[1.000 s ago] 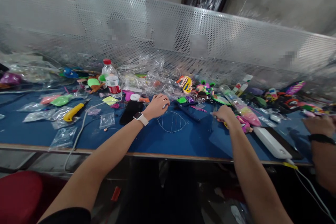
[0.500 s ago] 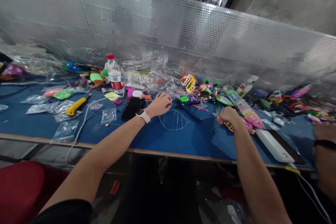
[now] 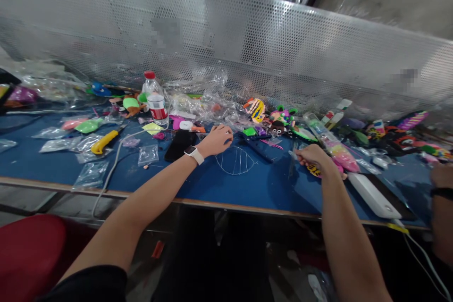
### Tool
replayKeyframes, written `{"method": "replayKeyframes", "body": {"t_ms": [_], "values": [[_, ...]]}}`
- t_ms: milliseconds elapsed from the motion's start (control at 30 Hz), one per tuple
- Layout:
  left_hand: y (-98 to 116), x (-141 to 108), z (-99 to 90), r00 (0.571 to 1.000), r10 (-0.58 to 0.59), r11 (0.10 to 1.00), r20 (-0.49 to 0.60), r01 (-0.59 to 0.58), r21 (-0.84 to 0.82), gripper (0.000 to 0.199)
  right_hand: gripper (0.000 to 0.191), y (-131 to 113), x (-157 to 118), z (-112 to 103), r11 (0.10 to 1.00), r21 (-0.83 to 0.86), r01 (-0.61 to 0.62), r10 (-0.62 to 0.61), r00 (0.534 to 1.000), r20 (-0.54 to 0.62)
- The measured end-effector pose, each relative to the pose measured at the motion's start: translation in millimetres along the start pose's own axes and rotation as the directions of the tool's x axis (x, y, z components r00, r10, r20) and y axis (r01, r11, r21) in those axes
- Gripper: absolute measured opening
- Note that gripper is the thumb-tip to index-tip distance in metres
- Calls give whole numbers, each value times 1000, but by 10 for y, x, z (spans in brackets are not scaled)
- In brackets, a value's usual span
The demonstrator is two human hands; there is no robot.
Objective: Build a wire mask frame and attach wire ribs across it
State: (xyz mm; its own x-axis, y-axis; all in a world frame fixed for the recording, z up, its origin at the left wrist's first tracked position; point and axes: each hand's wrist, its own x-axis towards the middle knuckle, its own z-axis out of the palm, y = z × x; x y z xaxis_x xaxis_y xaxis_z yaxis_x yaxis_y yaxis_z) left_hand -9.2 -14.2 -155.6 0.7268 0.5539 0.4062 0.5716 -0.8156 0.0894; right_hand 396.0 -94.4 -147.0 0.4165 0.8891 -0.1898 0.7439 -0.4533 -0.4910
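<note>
Left hand (image 3: pixel 217 139) curled, hold unclear; right hand (image 3: pixel 313 156) pinched on blurry clear plastic (image 3: pixel 293 155).

Bottle (image 3: pixel 157 107): standing upright, red-capped, just behind a yellow sheet (image 3: pixel 152 129).
Knife (image 3: pixel 105 142): lying partly over clear packets (image 3: pixel 86 144), yellow handle toward the near edge.
Cable (image 3: pixel 114 163): running white past the knife, hanging over the front edge of the table (image 3: pixel 226 192).
Device (image 3: pixel 374 197): lying flat at right, white, beside a dark slab (image 3: pixel 393 197), a lead (image 3: pixel 398 229) joining its near end.
Seat (image 3: pixel 31 255): showing red at lower left.
Screen (image 3: pixel 219 23): standing behind the table, perforated, its metal catching light.
</note>
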Motion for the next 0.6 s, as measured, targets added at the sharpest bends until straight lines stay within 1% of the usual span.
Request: {"method": "replayKeyframes", "body": {"t_ms": [100, 200, 267, 400, 467, 500, 533, 567, 600], "values": [[-11, 0, 17, 1000, -1, 1000, 6, 1, -15, 23, 45, -26, -67, -20, 996, 68, -56, 52, 997, 51], [-20, -4, 29, 1000, 0, 1000, 2, 0, -17, 23, 43, -74, -137, -18, 991, 111, -74, 67, 995, 68], [-24, -5, 32, 1000, 4, 1000, -4, -4, -16, 23, 40, -90, -197, -15, 990, 129, -62, 56, 997, 55], [-19, -4, 16, 1000, 1, 1000, -12, -2, -27, 22, 37, -108, -366, -66, 990, 137, -22, 24, 1000, -13], [-2, -1, -1, 1000, -12, 999, -24, 11, -39, 21, 37, -193, -468, -105, 992, 128, 16, -4, 996, -94], [13, 2, -9, 999, -20, 999, -34, 18, -50, 20, 35, -275, -520, -113, 990, 115, 83, -61, 982, -178], [33, 7, -15, 998, -27, 997, -48, 24, -68, 21, 34, -388, -570, -107, 978, 97, 182, -147, 946, -290], [59, 13, -18, 997, -36, 995, -68, 29, -96, 22, 34, -532, -615, -85, 957, 95, 275, -221, 899, -378], [90, 20, -17, 994, -48, 990, -94, 35, -137, 25, 33, -702, -656, -45, 923, 108, 368, -291, 855, -430]]}}
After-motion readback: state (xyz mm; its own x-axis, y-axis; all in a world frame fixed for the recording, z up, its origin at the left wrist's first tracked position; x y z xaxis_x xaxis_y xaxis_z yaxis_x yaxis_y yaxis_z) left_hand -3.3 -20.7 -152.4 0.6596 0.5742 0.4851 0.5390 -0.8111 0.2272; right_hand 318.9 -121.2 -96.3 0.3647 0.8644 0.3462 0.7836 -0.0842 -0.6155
